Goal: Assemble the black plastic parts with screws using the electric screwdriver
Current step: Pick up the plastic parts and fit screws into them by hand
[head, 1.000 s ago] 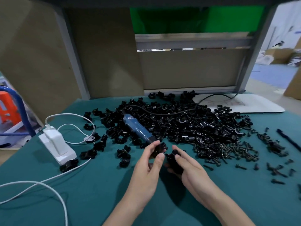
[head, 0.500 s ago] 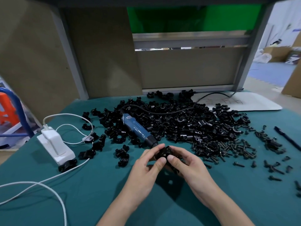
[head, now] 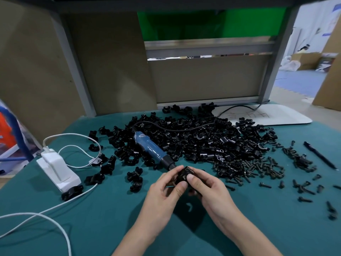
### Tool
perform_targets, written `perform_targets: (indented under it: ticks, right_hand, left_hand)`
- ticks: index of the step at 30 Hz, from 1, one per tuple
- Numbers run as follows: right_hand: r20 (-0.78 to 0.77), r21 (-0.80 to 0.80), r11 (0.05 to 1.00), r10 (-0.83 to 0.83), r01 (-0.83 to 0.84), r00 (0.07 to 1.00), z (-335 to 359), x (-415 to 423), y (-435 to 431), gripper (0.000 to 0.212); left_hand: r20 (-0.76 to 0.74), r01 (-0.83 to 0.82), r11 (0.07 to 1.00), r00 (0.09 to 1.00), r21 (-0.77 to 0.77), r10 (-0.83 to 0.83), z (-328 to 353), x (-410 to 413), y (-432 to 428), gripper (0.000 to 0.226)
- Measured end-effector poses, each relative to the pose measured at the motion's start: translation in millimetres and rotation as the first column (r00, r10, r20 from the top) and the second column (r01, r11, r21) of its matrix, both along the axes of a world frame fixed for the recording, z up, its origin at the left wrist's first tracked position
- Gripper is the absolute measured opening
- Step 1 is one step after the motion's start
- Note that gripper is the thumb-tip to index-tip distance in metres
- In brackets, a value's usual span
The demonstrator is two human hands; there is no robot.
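Head view: the left hand [head: 166, 193] and right hand [head: 210, 191] meet low over the teal table [head: 92, 228], each with thumb and fingers curled round and pinching the same black plastic parts [head: 184, 174], probably to seat the two halves before a screw goes in. The electric screwdriver [head: 153, 150] lies untouched at the near edge of the pile [head: 212, 145] of loose parts, its long axis running far-left to near-right and its bit end pointing at the hands, presumably so it is within easy reach. The screws [head: 258, 167] lie scattered to the right; which way the held parts face I cannot tell.
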State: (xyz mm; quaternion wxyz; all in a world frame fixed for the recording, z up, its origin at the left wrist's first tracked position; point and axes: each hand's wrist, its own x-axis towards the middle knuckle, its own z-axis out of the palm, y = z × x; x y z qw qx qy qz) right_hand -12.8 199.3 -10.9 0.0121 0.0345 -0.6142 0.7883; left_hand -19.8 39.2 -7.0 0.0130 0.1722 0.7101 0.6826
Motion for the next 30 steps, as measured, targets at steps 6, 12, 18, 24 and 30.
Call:
perform_targets:
  ticks: [6, 12, 18, 24, 30]
  right_hand:
    - [-0.02, -0.073, 0.997, -0.034, 0.032, 0.999, 1.6, 1.6, -5.9, 0.044]
    - [-0.007, -0.057, 0.996, -0.063, 0.063, 0.998, 5.2, 3.7, 0.4, 0.033]
    - [0.122, -0.383, 0.878, -0.261, 0.288, 0.958, 18.0, 6.8, 63.9, 0.045]
    - [0.194, -0.571, 0.699, -0.395, 0.43, 0.898, 17.4, 27.6, 140.8, 0.045]
    - [0.192, -0.534, 0.714, -0.419, 0.453, 0.887, 9.4, 25.8, 142.9, 0.042]
  left_hand:
    - [-0.025, -0.028, 0.999, 0.999, 0.023, 0.028, -1.3, -0.1, 6.7, 0.037]
    - [-0.014, -0.054, 0.998, 0.998, -0.022, 0.054, -3.1, 1.7, 9.5, 0.049]
    - [-0.161, -0.142, 0.914, 0.983, -0.381, 0.085, -5.4, 10.0, 12.8, 0.038]
    - [-0.472, -0.245, 0.665, 0.862, -0.706, -0.184, 0.9, 3.3, 60.5, 0.036]
    - [-0.564, -0.41, 0.431, 0.756, -0.804, -0.333, -2.0, -26.8, 111.4, 0.039]
